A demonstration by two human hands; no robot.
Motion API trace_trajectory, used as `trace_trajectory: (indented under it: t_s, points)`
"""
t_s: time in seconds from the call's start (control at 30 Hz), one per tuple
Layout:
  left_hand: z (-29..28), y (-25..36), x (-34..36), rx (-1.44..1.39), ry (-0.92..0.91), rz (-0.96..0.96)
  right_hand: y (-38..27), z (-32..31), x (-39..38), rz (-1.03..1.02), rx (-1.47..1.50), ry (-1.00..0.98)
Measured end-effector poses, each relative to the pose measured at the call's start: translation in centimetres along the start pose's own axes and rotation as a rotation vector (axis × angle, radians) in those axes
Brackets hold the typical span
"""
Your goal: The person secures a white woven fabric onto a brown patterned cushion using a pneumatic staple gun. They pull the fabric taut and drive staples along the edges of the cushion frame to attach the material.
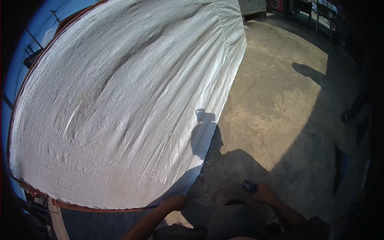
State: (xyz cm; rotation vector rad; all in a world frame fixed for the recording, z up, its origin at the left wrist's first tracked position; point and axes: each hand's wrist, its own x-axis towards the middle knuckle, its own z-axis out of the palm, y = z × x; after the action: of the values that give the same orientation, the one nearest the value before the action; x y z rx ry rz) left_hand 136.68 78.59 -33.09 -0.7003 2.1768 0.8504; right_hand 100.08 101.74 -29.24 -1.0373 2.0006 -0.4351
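Note:
A large white woven plastic sheet [120, 108] hangs at the left and centre, creased in long folds, with a dark reddish edge along its far left and bottom. My left hand [176, 203] is closed at the sheet's lower right corner and grips its edge; the fingertips are in shadow. To the right, apart from the sheet, my right hand [264, 194] is wrapped round a small dark hand tool [248, 185] with a pale, shiny end. Shade hides the tool's exact kind. The shadow of my head falls across the sheet's right edge.
Sunlit concrete floor [276, 100] stretches away on the right, with deep shade beyond it. A grey cabinet-like box [253, 6] stands at the far top. Dark stands [316, 14] are at the back right. Thin pale strands [202, 200] lie on the floor near my hands.

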Motion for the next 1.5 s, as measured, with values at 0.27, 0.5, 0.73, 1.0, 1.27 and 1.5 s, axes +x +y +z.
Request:
trace_trajectory:
  t_s: [0.27,0.5,0.73,1.0,1.27,1.5]
  points:
    - [-4.5,7.0,-15.9,-0.171,0.373,-0.133,-9.3,-4.2,-5.2,-0.035,-0.094,-0.032]
    - [-13.3,21.7,-26.0,-0.486,0.175,-0.117,-24.1,-19.9,-17.7,0.015,-0.023,-0.121]
    - [-20.0,36.4,-29.4,-0.465,-0.045,0.392,-35.5,-39.6,-27.0,0.035,0.119,0.046]
    - [-32.1,28.8,-20.8,-0.711,0.359,-0.423,-30.5,-60.1,-26.1,0.213,0.331,0.095]
    - [-55.3,40.8,-13.1,-1.33,0.562,-0.372,-29.0,-88.6,-20.0,0.234,0.079,0.432]
    - [-57.0,46.5,0.3,-1.569,0.345,-0.565,-28.2,-99.7,-4.6,0.163,0.166,0.522]
